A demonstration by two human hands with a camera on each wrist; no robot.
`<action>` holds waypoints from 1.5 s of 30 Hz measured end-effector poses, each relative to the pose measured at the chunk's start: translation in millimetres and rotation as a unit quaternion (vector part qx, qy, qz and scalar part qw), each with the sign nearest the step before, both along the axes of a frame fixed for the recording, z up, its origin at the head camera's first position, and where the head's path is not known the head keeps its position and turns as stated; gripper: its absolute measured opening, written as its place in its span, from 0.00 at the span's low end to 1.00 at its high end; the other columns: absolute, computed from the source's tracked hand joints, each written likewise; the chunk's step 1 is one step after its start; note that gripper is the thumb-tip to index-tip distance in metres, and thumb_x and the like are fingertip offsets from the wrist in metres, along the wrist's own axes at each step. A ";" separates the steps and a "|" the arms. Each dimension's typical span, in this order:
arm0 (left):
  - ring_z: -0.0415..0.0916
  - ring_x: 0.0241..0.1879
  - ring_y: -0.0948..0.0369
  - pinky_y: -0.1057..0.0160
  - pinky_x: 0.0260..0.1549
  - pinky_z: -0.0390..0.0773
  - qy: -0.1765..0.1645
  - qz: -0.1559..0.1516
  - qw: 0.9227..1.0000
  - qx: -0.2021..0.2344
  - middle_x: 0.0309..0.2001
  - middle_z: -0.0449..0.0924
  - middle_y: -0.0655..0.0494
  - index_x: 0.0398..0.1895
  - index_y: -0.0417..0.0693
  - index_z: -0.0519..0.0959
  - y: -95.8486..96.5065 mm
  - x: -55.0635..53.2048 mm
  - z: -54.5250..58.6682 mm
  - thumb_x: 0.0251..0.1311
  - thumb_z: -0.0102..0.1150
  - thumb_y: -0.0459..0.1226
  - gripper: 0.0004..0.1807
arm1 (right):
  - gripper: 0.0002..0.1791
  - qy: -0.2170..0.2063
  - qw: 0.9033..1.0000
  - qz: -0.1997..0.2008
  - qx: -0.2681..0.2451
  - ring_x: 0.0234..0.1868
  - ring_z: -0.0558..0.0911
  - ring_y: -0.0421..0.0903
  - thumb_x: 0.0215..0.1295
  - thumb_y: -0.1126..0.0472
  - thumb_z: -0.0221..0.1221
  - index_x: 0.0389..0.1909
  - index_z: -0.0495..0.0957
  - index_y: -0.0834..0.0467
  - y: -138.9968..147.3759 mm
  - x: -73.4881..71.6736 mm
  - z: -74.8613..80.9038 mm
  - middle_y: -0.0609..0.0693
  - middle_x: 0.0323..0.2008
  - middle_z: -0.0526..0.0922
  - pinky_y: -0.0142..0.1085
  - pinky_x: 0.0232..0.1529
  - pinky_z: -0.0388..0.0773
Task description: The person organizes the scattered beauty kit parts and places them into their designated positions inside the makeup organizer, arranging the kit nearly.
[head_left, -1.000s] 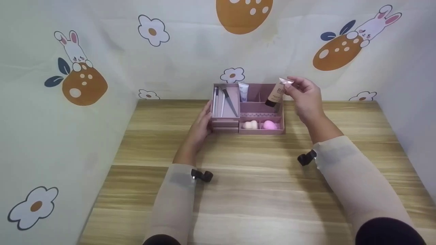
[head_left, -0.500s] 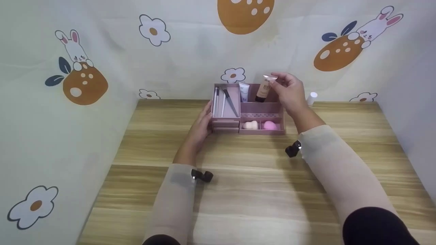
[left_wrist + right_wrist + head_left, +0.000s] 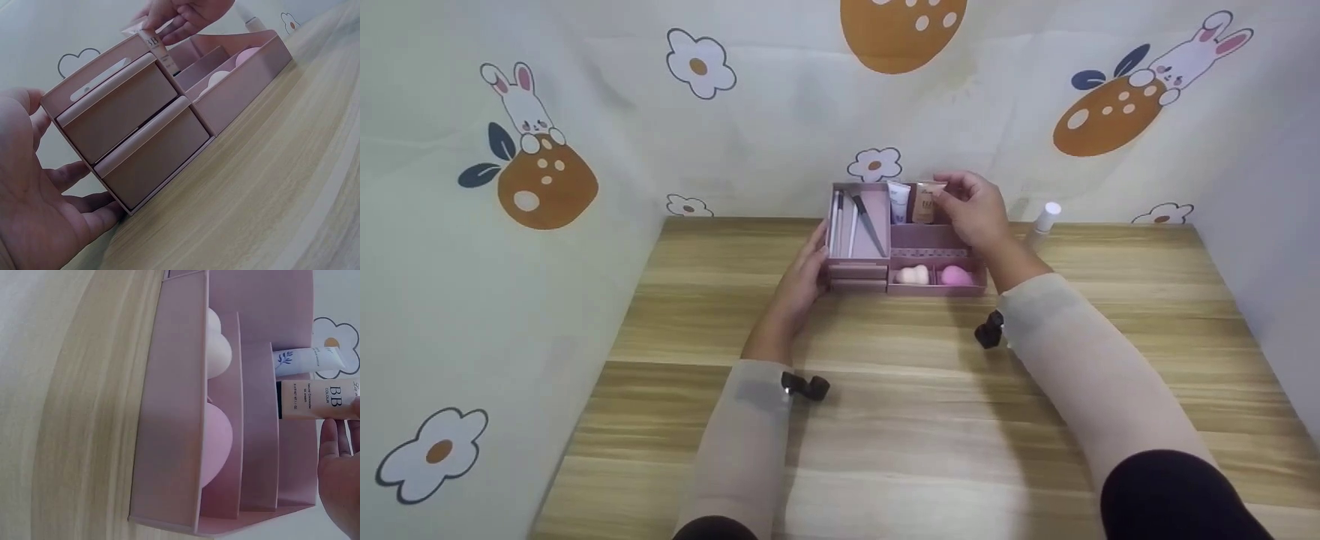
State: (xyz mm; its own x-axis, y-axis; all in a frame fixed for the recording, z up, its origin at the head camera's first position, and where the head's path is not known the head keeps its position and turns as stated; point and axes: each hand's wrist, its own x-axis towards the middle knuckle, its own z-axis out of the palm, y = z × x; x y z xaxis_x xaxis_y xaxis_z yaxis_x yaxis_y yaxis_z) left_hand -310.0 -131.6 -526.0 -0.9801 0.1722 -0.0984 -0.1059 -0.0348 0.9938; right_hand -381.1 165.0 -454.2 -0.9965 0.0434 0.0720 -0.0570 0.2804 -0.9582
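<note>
A pink makeup organizer (image 3: 936,292) stands at the back of the wooden table. My left hand (image 3: 799,281) rests against its left side; in the left wrist view the fingers (image 3: 70,175) lie along that side wall. My right hand (image 3: 976,212) pinches the crimped top end of a beige BB cream tube (image 3: 315,399), cap down. The tube's capped end is inside the back compartment, beside a white tube (image 3: 306,361) with blue print. In the head view its cap is hidden behind the divider.
Makeup brushes (image 3: 851,225) lie in the organizer's upper left tray, above two drawers (image 3: 152,157). A cream sponge (image 3: 913,275) and a pink sponge (image 3: 956,276) fill the front compartments. A white-capped bottle (image 3: 1045,219) stands right of the organizer, near the patterned backdrop (image 3: 780,112).
My right hand has moved left and lowered the BB cream tube from above the organizer's right side into the back compartment. The white-capped bottle has come into view. My left hand stays put.
</note>
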 end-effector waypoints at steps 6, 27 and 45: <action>0.49 0.87 0.48 0.39 0.81 0.63 -0.003 0.000 1.000 -0.011 0.89 0.44 0.64 0.81 0.90 0.59 0.1 0.5 0.9 0.83 0.39 0.52 0.28 | 0.15 -0.024 0.999 0.003 0.028 0.57 0.84 0.45 0.77 0.62 0.63 0.61 0.85 0.53 -1.7 0.2 -9.5 0.54 0.57 0.88 0.40 0.66 0.81; 0.44 0.88 0.46 0.33 0.81 0.56 0.002 -0.004 1.000 -0.007 0.90 0.43 0.63 0.81 0.89 0.60 1.4 -1.5 0.3 0.83 0.39 0.52 0.28 | 0.17 -0.040 0.999 0.006 0.012 0.60 0.84 0.47 0.77 0.61 0.63 0.63 0.84 0.53 -2.3 0.6 -18.3 0.55 0.61 0.87 0.41 0.68 0.80; 0.48 0.87 0.46 0.36 0.80 0.62 0.000 -0.003 1.000 -0.007 0.90 0.43 0.64 0.79 0.92 0.60 -0.7 -0.3 -1.2 0.83 0.38 0.52 0.27 | 0.20 -0.016 0.995 -0.015 -0.099 0.59 0.85 0.44 0.74 0.61 0.67 0.64 0.82 0.61 34.9 31.1 -6.8 0.51 0.55 0.89 0.28 0.61 0.83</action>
